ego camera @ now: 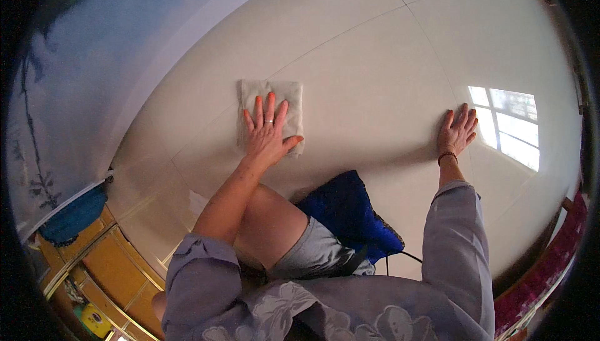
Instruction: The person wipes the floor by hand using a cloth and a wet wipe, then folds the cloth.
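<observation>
My left hand (267,135), with a ring on one finger, lies spread flat on a folded pale cloth (294,89). The cloth rests on the glossy cream tiled floor (356,74). Farther right, my right hand (459,130) is pressed palm down on bare tile, its fingers slightly apart, a beaded bracelet at the wrist. Beside its fingertips the tile reflects a bright window. A dark blue cloth (347,210) spreads near my bent knee, between my arms.
A pale blue curtain or sheet (117,27) hangs at the left. Below it are a teal object (75,212), orange-brown tiles (117,266) and a yellow item (95,322). A dark red strip (539,285) edges the lower right. A black cord (411,256) lies near the blue cloth.
</observation>
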A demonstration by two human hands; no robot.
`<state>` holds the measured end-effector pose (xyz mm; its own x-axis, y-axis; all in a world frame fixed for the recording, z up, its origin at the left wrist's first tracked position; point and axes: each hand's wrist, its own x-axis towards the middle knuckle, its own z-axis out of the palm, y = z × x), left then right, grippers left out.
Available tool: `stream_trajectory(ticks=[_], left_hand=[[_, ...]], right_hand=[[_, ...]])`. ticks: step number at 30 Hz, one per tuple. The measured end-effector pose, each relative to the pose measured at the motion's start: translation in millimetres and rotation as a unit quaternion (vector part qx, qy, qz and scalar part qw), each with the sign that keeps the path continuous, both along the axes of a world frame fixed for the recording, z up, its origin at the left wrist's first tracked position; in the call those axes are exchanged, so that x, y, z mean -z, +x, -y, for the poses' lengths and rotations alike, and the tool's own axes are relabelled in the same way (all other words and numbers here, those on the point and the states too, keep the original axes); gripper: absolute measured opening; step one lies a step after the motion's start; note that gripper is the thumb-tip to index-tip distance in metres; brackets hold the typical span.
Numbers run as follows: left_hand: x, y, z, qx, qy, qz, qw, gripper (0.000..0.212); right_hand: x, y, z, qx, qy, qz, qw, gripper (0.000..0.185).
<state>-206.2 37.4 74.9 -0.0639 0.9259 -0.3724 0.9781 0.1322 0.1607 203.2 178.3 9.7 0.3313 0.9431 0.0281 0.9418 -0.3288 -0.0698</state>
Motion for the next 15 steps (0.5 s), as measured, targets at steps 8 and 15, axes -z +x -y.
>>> stream_trajectory(ticks=[8, 15], left_hand=[[32.8, 98.2, -42.3, 0.131, 0.162, 0.038, 0.977, 0.072], [30.4, 177.8, -64.8, 0.191, 0.149, 0.103, 0.965, 0.069]], right_hand=[[8.2, 1.6, -2.0, -0.004, -0.001, 0.019, 1.000, 0.058], [-1.6, -1.1, 3.3, 0.001, 0.004, -0.012, 1.000, 0.057]])
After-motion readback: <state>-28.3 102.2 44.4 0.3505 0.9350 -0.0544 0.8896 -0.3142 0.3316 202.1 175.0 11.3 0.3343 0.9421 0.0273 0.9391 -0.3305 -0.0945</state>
